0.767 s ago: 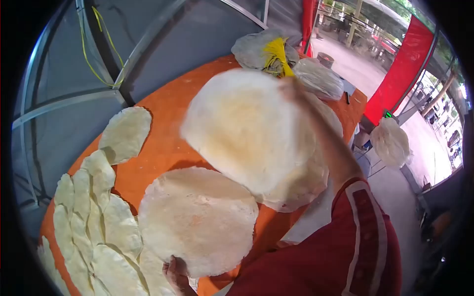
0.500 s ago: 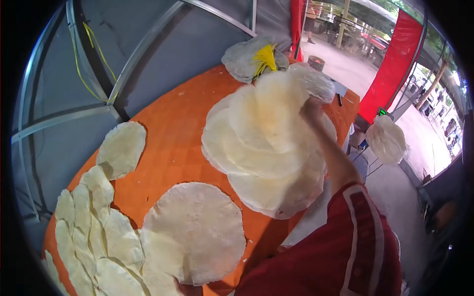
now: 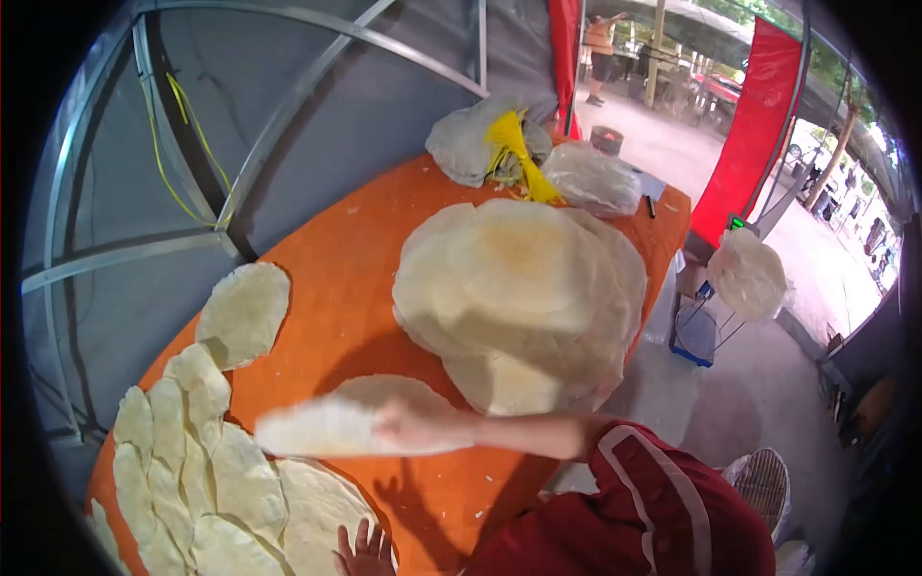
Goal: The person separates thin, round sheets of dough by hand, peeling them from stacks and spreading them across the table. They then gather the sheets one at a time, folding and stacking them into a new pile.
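My right hand (image 3: 408,428), smeared by motion, grips a thin round flatbread (image 3: 317,429) and holds it tilted above the orange table, with its shadow below. My left hand (image 3: 365,551) is at the bottom edge, fingers spread and holding nothing, beside a large flat round of dough (image 3: 322,499). Past my right arm lies a broad stack of flatbreads (image 3: 509,288), lightly browned on top. Smaller dough pieces (image 3: 182,470) overlap one another along the left side, with a single oval one (image 3: 244,312) farther back.
The orange table (image 3: 327,240) has a clear plastic bag (image 3: 594,180), yellow strips (image 3: 519,154) and another plastic bag (image 3: 461,144) at its far end. A grey tent wall with metal poles stands at left. A plastic-covered item (image 3: 749,274) is off the right edge. A person (image 3: 600,53) stands outside.
My right hand has come back from the far stack toward me and lifted the large near flatbread off the table. My left hand has let go and spread its fingers.
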A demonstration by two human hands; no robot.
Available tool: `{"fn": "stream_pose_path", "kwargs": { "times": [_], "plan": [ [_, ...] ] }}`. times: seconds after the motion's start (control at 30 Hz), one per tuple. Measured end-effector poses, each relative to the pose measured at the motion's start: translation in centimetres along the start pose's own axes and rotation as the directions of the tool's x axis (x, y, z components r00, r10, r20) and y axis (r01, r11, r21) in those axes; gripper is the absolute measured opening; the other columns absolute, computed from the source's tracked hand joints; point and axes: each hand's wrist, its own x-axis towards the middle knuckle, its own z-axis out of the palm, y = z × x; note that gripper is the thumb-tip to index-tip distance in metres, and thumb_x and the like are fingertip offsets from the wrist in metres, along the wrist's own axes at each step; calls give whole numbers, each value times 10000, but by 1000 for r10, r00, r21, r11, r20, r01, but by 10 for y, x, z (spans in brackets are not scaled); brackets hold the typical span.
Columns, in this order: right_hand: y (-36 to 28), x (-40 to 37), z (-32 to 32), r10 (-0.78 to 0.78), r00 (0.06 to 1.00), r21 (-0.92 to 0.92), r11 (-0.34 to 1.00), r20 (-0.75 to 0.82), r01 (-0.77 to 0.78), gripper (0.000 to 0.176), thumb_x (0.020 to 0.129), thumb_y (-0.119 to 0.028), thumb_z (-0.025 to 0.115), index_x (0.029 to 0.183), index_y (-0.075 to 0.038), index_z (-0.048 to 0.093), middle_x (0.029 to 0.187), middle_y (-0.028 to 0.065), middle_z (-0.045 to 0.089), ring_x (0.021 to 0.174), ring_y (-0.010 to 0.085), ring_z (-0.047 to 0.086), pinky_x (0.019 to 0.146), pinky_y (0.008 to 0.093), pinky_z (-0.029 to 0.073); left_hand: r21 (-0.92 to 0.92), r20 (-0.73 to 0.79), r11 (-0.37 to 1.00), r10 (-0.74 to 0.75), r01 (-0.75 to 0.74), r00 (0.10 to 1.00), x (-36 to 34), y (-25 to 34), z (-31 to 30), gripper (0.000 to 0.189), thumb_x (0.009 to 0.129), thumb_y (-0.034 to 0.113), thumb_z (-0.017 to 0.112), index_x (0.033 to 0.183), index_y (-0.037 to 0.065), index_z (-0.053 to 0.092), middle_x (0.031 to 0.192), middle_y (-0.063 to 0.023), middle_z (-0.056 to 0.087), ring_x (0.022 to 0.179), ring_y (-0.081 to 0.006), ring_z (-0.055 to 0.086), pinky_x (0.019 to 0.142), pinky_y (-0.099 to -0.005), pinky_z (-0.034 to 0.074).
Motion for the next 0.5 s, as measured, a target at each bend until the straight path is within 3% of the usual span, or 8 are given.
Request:
{"fn": "stream_pose_path", "kwargs": {
  "times": [0.1, 0.17, 0.2, 0.23, 0.27, 0.4, 0.47, 0.5],
  "plan": [
    [10, -18, -101, 464, 859, 553, 783, -216, -284, 262, 755, -264, 590, 869, -30, 618, 711, 26, 608, 593, 99, 560, 565, 261, 456, -91, 58, 995, -34, 40, 998, -19, 0, -23, 523, 847, 304, 357, 1270, 30, 221, 1246, -286, 271, 1129, -437, 300, 960, -502, 224],
    [41, -47, -141, 450, 789, 699, 714, -418, -38, 269, 735, -223, 616, 889, -2, 608, 711, 51, 607, 601, 119, 567, 567, 254, 464, 15, -14, 999, -42, 42, 999, -29, 1, -25, 525, 841, 293, 358, 1267, 20, 222, 1241, -279, 285, 1133, -430, 295, 966, -490, 218],
    [86, -63, -154, 346, 778, 675, 726, -524, 132, 267, 717, -212, 631, 864, 9, 603, 692, 55, 600, 584, 125, 565, 542, 260, 466, 30, -10, 999, -41, 41, 999, -31, 1, -28, 526, 836, 284, 366, 1265, 15, 225, 1238, -279, 289, 1133, -428, 295, 967, -487, 217],
    [90, -84, -169, 316, 682, 440, 898, -659, 9, 226, 713, -195, 627, 806, 9, 602, 664, 56, 590, 552, 125, 556, 513, 266, 462, 25, -2, 999, -45, 45, 999, -33, 1, -31, 526, 836, 284, 366, 1265, 15, 225, 1238, -279, 289, 1133, -428, 295, 967, -487, 217],
    [129, -96, -184, 612, 460, 573, 784, -644, -240, 196, 703, -190, 628, 727, 2, 594, 621, 50, 573, 528, 126, 547, 493, 269, 455, 31, 17, 999, -44, 43, 999, -33, 2, -34, 528, 826, 271, 376, 1262, 11, 230, 1231, -277, 300, 1127, -426, 304, 968, -484, 218],
    [163, -165, -184, 593, 384, 395, 783, -708, -481, 185, 687, -180, 631, 646, -21, 545, 573, 38, 541, 496, 151, 533, 462, 291, 435, 63, -64, 995, -74, 78, 995, -31, 4, -22, 524, 802, 234, 401, 1247, -1, 257, 1203, -271, 336, 1095, -408, 349, 957, -473, 247],
    [147, -175, -158, 182, 310, -251, 285, -933, -925, 173, 705, -180, 610, 679, -30, 528, 551, 54, 523, 477, 152, 512, 425, 304, 407, 80, -71, 990, -111, 116, 991, -26, -1, -32, 515, 803, 233, 400, 1244, 4, 267, 1196, -266, 346, 1082, -398, 364, 940, -467, 276],
    [171, -172, -139, 125, 330, -247, 436, -936, -866, 175, 715, -192, 597, 697, -35, 520, 528, 65, 499, 465, 157, 493, 418, 317, 392, 104, -88, 982, -149, 158, 985, -23, -4, -40, 506, 803, 233, 398, 1240, 10, 276, 1190, -261, 355, 1069, -388, 379, 924, -461, 304]
  ]
}}
